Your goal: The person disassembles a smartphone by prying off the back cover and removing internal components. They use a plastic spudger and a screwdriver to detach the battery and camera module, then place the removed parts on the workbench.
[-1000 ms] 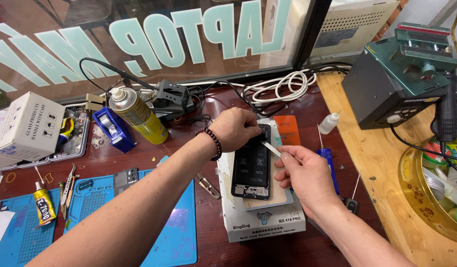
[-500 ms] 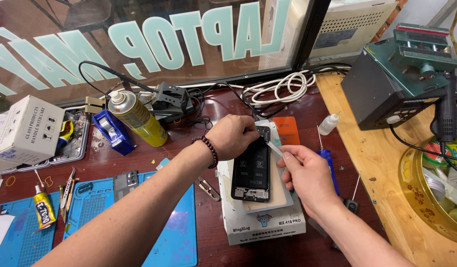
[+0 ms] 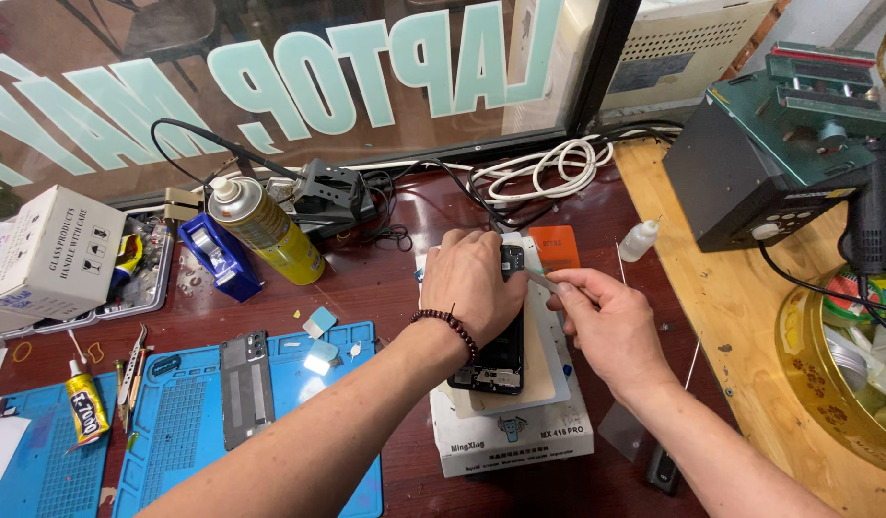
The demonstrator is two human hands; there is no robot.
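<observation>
While both bare hands work over an opened smartphone [image 3: 496, 360], the view looks down on a dark red bench [image 3: 385, 278] crowded with repair gear. That phone, black and with its insides showing, lies lengthwise on a pale pad on top of a white box-shaped unit [image 3: 515, 436] near the middle of the bench. Resting on the phone's upper end, the left hand [image 3: 472, 288] has a dark beaded bracelet at the wrist, and its fingers curl down together over the phone's top edge, pressing on it. Just beside it, the right hand [image 3: 606, 321] has its fingers pinched tight on a thin pale tool [image 3: 542, 279], whose tip points left toward the top of the phone, close to the left hand's fingers. Left of the white unit lies a blue work mat [image 3: 189, 432] carrying a dark phone back cover [image 3: 245, 388]. Farther left is a small yellow glue tube [image 3: 83, 408]. Behind these, a yellow spray can [image 3: 266, 230] lies tilted beside a blue tape dispenser [image 3: 218, 257], with a white cardboard box [image 3: 50, 254] at the far left. Coiled white cable [image 3: 539, 173] sits at the back by the window, and a small white dropper bottle [image 3: 640, 240] stands to the right of the hands.
</observation>
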